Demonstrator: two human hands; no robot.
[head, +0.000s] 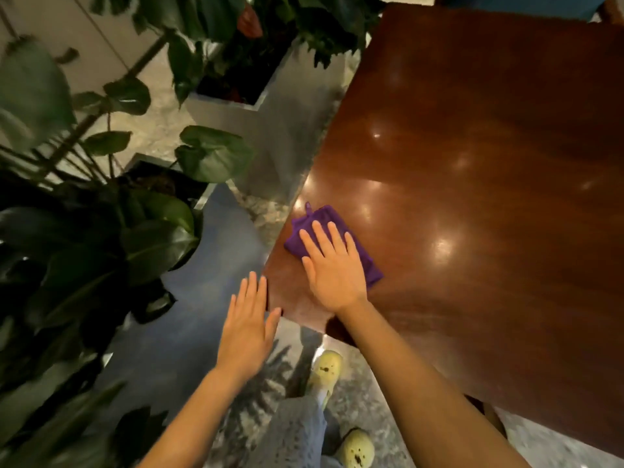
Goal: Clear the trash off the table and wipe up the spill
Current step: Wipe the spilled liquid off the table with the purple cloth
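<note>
A folded purple cloth (319,220) lies on the glossy brown wooden table (472,163) near its left corner. My right hand (332,270) presses flat on the cloth, fingers spread, palm covering its near half. My left hand (246,327) is open with fingers apart, hovering just off the table's near-left corner with its fingertips at the edge, holding nothing. A dull smeared patch shows on the wood just below and left of the cloth. No trash is visible on the table.
Large leafy plants (84,238) in white square planters (233,109) crowd the floor left of the table. A blue-grey panel (189,282) lies under my left hand. My legs and yellow-green shoes (326,369) stand on the stone floor below.
</note>
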